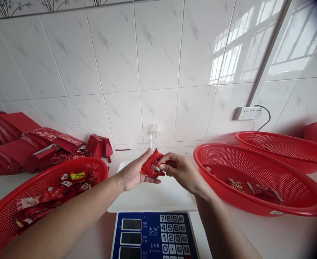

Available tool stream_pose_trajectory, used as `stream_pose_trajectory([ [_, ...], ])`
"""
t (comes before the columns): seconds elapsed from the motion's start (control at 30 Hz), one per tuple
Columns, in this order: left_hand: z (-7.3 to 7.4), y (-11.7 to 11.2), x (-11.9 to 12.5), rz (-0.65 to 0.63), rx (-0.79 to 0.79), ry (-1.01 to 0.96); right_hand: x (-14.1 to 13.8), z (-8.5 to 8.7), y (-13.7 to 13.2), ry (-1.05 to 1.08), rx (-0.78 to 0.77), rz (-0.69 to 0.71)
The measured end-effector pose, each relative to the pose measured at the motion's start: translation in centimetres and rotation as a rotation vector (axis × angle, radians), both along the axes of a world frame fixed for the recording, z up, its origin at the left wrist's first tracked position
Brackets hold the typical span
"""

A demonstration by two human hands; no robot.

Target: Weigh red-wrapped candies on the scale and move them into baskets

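Above the white pan (131,201) of a digital scale (153,235), my left hand (133,172) holds a shiny red snack packet (151,166) with pale print, the thumb along its top and the fingers beneath. My right hand (178,169) is closed, thumb and forefinger pinching the packet's right side. Whether a second small packet is among the fingers I cannot tell. At left, partly behind my left forearm, a red plastic basket (101,167) contains several small wrapped snacks (52,193).
Red paper boxes (18,151) are heaped at the back left. A clear bottle (156,135) stands by the tiled wall. On the right is a red basket (304,187) with a few packets (265,190), another basket (282,136) behind it. A power strip (248,113) is on the wall.
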State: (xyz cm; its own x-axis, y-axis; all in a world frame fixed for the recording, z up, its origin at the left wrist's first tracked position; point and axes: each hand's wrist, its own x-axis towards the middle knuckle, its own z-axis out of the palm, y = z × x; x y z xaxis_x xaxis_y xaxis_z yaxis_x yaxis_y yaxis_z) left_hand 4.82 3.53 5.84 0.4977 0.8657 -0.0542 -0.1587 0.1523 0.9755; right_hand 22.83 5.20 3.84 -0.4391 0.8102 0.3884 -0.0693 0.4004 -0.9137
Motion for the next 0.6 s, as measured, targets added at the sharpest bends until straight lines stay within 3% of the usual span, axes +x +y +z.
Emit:
stream_pose_trajectory([
  [0.1,-0.5,-0.1,0.0,-0.029,0.082,0.08,-0.1,0.2,0.3,-0.02,0.034,-0.153],
  [0.23,-1.5,-0.3,0.3,0.024,0.128,0.251,0.2,0.1,1.0,-0.069,0.056,-0.3],
  [0.33,-1.8,-0.6,-0.2,0.037,0.167,0.365,2.0,0.1,1.8,-0.155,0.078,-0.532],
  [0.47,-1.7,-0.8,-2.8,0.105,0.197,0.536,6.6,0.5,2.6,-0.378,0.068,-0.955],
  [0.6,-1.7,-0.6,-7.5,0.306,0.221,0.63,10.3,1.1,2.4,-0.61,-0.016,-1.164],
])
